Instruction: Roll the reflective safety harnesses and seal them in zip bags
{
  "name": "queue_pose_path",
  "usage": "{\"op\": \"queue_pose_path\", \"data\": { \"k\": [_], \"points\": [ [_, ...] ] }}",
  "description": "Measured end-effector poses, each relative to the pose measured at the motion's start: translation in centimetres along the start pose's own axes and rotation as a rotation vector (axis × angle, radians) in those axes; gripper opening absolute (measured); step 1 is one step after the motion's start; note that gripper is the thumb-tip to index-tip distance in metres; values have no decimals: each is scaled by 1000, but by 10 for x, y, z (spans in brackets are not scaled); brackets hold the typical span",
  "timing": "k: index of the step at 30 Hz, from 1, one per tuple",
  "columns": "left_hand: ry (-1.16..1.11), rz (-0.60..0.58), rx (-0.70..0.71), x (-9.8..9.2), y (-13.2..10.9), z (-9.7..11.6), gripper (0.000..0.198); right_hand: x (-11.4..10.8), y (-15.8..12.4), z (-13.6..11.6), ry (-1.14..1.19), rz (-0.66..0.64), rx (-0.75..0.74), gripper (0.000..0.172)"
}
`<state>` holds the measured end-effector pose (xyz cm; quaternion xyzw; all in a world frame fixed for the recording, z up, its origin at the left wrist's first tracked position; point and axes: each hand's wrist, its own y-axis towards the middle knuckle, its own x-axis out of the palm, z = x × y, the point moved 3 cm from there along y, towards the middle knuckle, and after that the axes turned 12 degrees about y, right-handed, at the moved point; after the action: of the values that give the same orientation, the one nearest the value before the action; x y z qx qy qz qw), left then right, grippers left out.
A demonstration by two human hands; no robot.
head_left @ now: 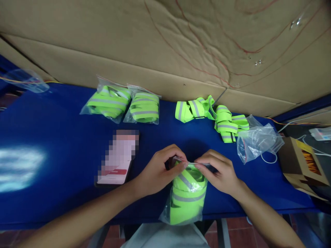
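From where I'm standing, both hands are pinching: L thumb and index of the left hand (pixel 161 168) nip the red-lined mouth of a clear bag (pixel 189 210) near its middle, R thumb and index of the right hand (pixel 224 172) grip the same lip just beside. Bag's at the tbl's near edge, in front of the person's torso; can't tell if its bottom rests on anything. Inside, a neon strap bundle (pixel 187 199) w/ grey stripes.

Handling, my guess: light, soft, nothing fragile. Plastic's prob. slippery & floppy, so best hold is the stiffer lip, thumb vs. index, or a palm under the bundle for wt.

Further out: phone (pixel 117 162) on the L, two filled bags (pixel 144 108) at the back, loose strap rolls (pixel 226 124) back R, next to crumpled spare plastic (pixel 260 141), then an open carton (pixel 297 162) at the far R of the blue tbl (pixel 64 137).
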<state>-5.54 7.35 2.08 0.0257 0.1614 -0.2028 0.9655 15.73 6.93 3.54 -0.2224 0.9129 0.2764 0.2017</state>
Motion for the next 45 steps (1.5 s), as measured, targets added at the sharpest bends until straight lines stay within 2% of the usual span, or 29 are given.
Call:
{"op": "queue_pose_path", "data": {
  "k": [5, 8, 17, 26, 35, 40, 45],
  "points": [
    [-5, -28, 44, 3, -1, 1, 13, 2, -2, -5, -44, -12, -66, 17],
    [-19, 1, 58, 0, -1, 0, 16, 2, -2, -4, -80, -42, -64, 18],
    [-58, 85, 7, -7, 3, -5, 16, -6, -2, 0, -137, 65, 9, 23],
    [-39, 79, -16, -7, 6, -10, 22, -6, -1, 9, -160, 32, 67, 14],
    [-6, 119, -37, -5, 7, -11, 24, -6, -1, 12, -230, 43, -60, 13],
    [0, 147, -51, -5, 5, -11, 24, -5, 2, 20, -213, 54, -81, 10],
    [3, 105, -94, -5, 3, -16, 28, -5, 3, 26, -110, 92, -26, 12]
  ]
}}
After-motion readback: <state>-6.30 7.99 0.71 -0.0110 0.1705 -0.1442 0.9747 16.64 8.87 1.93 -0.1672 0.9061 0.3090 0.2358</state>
